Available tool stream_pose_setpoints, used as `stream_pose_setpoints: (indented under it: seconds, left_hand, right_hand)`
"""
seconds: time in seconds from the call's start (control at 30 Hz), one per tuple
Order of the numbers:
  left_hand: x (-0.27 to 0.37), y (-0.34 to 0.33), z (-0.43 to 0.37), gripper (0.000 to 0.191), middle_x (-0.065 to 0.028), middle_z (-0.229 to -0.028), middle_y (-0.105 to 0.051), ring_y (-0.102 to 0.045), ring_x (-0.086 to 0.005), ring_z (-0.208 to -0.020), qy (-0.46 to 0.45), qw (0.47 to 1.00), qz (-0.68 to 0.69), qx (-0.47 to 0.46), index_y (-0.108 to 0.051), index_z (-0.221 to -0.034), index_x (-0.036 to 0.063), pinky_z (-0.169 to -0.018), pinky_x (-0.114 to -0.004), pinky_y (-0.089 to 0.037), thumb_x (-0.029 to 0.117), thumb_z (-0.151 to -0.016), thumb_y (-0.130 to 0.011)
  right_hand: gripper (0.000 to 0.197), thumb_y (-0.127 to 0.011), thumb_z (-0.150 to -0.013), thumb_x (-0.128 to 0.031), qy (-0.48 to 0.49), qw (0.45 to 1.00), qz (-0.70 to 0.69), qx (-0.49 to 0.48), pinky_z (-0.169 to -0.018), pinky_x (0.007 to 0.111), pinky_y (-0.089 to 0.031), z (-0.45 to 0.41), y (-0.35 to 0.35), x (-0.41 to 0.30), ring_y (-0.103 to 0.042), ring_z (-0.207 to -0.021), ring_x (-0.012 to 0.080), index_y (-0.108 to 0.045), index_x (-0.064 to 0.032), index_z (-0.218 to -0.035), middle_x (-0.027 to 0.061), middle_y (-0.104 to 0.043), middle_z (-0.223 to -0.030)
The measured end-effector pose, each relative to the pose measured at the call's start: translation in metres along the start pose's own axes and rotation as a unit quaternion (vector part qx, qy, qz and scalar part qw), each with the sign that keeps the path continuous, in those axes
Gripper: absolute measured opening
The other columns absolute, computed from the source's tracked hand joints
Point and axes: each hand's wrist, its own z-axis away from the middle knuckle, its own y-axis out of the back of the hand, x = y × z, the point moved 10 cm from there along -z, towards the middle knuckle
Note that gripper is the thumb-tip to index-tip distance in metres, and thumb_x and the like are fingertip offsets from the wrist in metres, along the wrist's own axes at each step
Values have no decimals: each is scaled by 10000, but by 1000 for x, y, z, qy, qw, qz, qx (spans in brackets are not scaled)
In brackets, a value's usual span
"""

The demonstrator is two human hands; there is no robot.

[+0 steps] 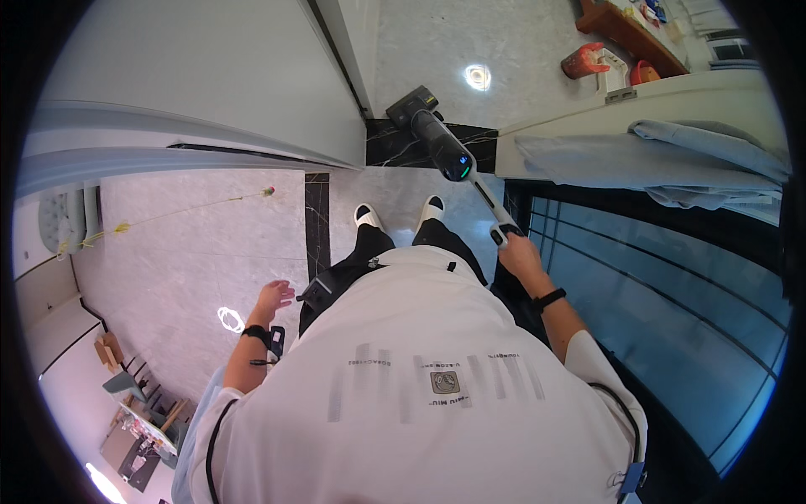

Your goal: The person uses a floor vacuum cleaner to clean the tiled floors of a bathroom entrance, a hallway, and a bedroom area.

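My right hand (521, 253) grips the handle of a cordless floor washer (448, 148), a grey and dark upright cleaner with a lit round display. Its slim pale stick (491, 200) slants away from me to the dark floor head (412, 107), which rests on a black marble threshold strip (393, 150) and reaches onto the grey tiles past it. My left hand (275, 297) hangs at my side with its fingers apart and nothing in it. Beside it, a small dark device (317, 290) is clipped at my waist.
A white door panel (208, 69) stands at the left. On the right, grey cloths (636, 160) hang over a pale door (705, 94), above dark-framed blue glass (661, 277). A red bucket (580, 62) stands beyond the doorway. A yellow string (182, 213) lies or hangs across the left room.
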Motion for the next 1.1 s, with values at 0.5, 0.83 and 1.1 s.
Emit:
stream_pose_setpoints:
  seconds: [0.5, 0.83, 1.1]
  left_hand:
    - [-65, 3, 8, 290, -77, -961, -598, -589, -194, -868, 3, 999, -4, -42, -522, -1144, 58, -743, -356, -505, 180, -890, -457]
    - [24, -1, 14, 323, -99, -1005, -606, -574, -211, -929, -131, 984, -113, -51, -518, -1162, 31, -793, -362, -502, 197, -887, -480]
    - [-21, 9, 41, 324, -113, -995, -610, -584, -199, -883, -85, 994, -62, 0, -521, -1164, 28, -755, -362, -513, 162, -869, -504]
  right_hand:
    - [269, -563, -771, -232, -5, 997, -76, -29, -751, 461, -491, 6, -9, -59, -609, -812, 409, -643, -1, -882, 256, -630, -817]
    - [252, -599, -745, -206, -61, 920, -388, 2, -468, 408, -461, -106, -17, -75, -572, -460, 329, -580, 23, -642, 164, -555, -506]
    - [270, -581, -765, -153, -14, 773, -629, -82, -368, 362, -380, -261, 7, -189, -489, -387, 215, -493, -28, -543, 99, -472, -477]
